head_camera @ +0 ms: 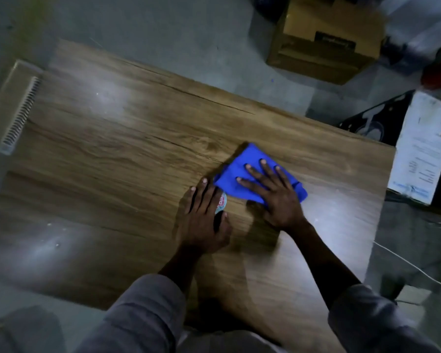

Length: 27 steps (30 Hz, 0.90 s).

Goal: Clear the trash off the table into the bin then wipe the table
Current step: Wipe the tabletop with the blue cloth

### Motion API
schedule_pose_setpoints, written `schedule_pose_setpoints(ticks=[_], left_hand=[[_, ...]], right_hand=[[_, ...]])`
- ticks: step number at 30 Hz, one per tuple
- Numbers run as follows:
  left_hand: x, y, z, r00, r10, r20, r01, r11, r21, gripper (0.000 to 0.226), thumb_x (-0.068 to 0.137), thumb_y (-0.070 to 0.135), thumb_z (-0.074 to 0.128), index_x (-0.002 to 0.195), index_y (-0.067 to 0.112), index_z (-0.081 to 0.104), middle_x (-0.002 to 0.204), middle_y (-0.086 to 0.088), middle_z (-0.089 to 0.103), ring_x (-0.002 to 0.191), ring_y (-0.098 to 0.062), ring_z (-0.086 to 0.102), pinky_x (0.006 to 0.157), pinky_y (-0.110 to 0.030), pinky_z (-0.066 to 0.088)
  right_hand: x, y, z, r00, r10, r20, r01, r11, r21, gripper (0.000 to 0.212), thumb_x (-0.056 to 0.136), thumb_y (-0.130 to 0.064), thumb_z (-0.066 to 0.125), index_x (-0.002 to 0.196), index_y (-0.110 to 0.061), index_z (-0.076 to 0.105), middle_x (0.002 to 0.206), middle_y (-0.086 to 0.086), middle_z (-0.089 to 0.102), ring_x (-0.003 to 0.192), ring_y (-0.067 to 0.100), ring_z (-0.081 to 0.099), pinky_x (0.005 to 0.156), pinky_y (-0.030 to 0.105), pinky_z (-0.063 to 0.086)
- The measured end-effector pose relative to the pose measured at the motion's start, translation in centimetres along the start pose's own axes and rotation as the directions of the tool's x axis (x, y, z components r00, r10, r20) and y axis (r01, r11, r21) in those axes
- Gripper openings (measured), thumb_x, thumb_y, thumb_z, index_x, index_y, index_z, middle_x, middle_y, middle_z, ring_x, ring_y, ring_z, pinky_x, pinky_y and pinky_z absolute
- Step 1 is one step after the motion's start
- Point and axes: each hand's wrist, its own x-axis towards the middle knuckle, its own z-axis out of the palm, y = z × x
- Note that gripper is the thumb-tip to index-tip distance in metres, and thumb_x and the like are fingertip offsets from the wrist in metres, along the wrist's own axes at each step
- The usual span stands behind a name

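the right hand lies flat, fingers spread, on a folded blue cloth, pressing it to the tabletop near the right edge, about midway between the far and near edges. the left hand rests just beside it, palm down with fingers straight, over most of a small printed scrap. what the scrap is cannot be told, though it looks like leftover trash. no bin is in view.

the step in hand seems to be the wipe. it would go best with even palm pressure and overlapping strokes from the far edge toward the near one. the scrap should be lifted off first, not dragged along. pale specks toward the left edge and the near left corner look unwiped.

the wood-grain top glares under the light. on the grey floor a cardboard box sits beyond the far edge, a white printed carton stands off the right edge, and a white cable runs nearby.
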Motion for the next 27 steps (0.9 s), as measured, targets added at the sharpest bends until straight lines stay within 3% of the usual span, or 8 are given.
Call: schedule_pose_setpoints(ticks=[5,10,12,16,20,22,24,27], left_hand=[[0.1,0.4,-0.5,1.000,-0.007,0.024,0.007,1.000,0.009,0.078,0.085,0.034,0.064,0.155,0.014,0.037,0.167,-0.003,0.024,0.156,-0.021,0.014,0.122,-0.053,0.021],[0.1,0.3,-0.3,1.000,-0.017,0.026,0.016,0.999,0.038,0.078,0.086,0.035,0.063,0.156,0.016,0.036,0.167,-0.003,0.024,0.156,-0.021,0.014,0.122,-0.053,0.022],[0.0,0.3,-0.1,0.999,-0.014,0.033,0.013,0.999,0.030,0.077,0.087,0.034,0.063,0.156,0.015,0.036,0.167,-0.003,0.024,0.156,-0.022,0.014,0.122,-0.053,0.021],[0.0,-0.1,0.1,1.000,0.012,0.027,-0.013,0.997,0.072,0.071,0.089,0.037,0.055,0.155,0.014,0.039,0.166,-0.004,0.027,0.156,-0.023,0.017,0.122,-0.052,0.022],[0.0,0.2,-0.2,1.000,0.003,0.019,-0.004,0.998,0.058,0.075,0.086,0.036,0.059,0.155,0.015,0.038,0.165,-0.004,0.028,0.156,-0.022,0.016,0.123,-0.052,0.020],[0.0,0.3,-0.3,1.000,-0.003,0.013,0.002,0.998,0.065,0.076,0.086,0.036,0.059,0.155,0.015,0.037,0.165,-0.003,0.028,0.156,-0.021,0.015,0.123,-0.051,0.020],[-0.1,0.4,-0.4,1.000,-0.005,0.013,0.004,0.998,0.065,0.075,0.086,0.035,0.060,0.155,0.015,0.037,0.166,-0.003,0.027,0.156,-0.021,0.015,0.123,-0.051,0.020],[-0.2,0.6,-0.5,1.000,-0.006,0.024,0.004,0.996,0.088,0.076,0.088,0.035,0.061,0.156,0.016,0.035,0.166,-0.003,0.025,0.156,-0.020,0.013,0.124,-0.050,0.018]], right_hand=[[-3.4,6.7,-2.0,0.822,0.518,-0.237,-0.537,0.843,-0.019,0.065,0.092,-0.053,0.042,0.155,-0.038,0.037,0.167,-0.009,0.024,0.156,0.027,0.015,0.119,0.059,0.015],[-4.5,13.3,-2.6,0.039,0.945,-0.324,-0.900,0.174,0.400,0.069,0.086,-0.044,0.045,0.151,-0.058,0.028,0.155,0.001,0.042,0.135,0.044,0.040,0.105,0.058,0.038],[-1.2,9.7,-3.6,0.154,0.871,-0.466,-0.858,0.352,0.374,0.063,0.090,-0.049,0.039,0.152,-0.048,0.033,0.153,0.007,0.044,0.130,0.039,0.043,0.098,0.043,0.037],[6.7,-3.3,-3.6,0.888,0.365,-0.279,-0.380,0.925,-0.002,0.075,0.079,-0.034,0.053,0.153,-0.046,0.038,0.165,-0.004,0.029,0.135,0.034,0.040,0.096,0.045,0.037],[2.5,-0.1,-1.5,0.939,0.311,-0.149,-0.319,0.947,-0.032,0.078,0.078,-0.044,0.048,0.154,-0.050,0.031,0.168,-0.013,0.021,0.136,0.031,0.037,0.096,0.045,0.036],[-1.5,5.8,-0.3,0.756,0.608,-0.242,-0.619,0.785,0.039,0.079,0.077,-0.039,0.050,0.154,-0.048,0.033,0.167,-0.013,0.022,0.137,0.032,0.034,0.099,0.044,0.030],[-5.4,11.3,-1.3,0.355,0.856,-0.376,-0.889,0.433,0.147,0.063,0.091,-0.048,0.045,0.152,-0.055,0.029,0.164,-0.020,0.022,0.142,0.037,0.032,0.111,0.052,0.021],[-4.9,11.2,-4.3,-0.204,0.922,-0.328,-0.793,0.041,0.608,0.049,0.108,-0.042,0.034,0.155,-0.027,0.034,0.156,-0.010,0.035,0.143,0.030,0.039,0.122,0.046,0.011]])
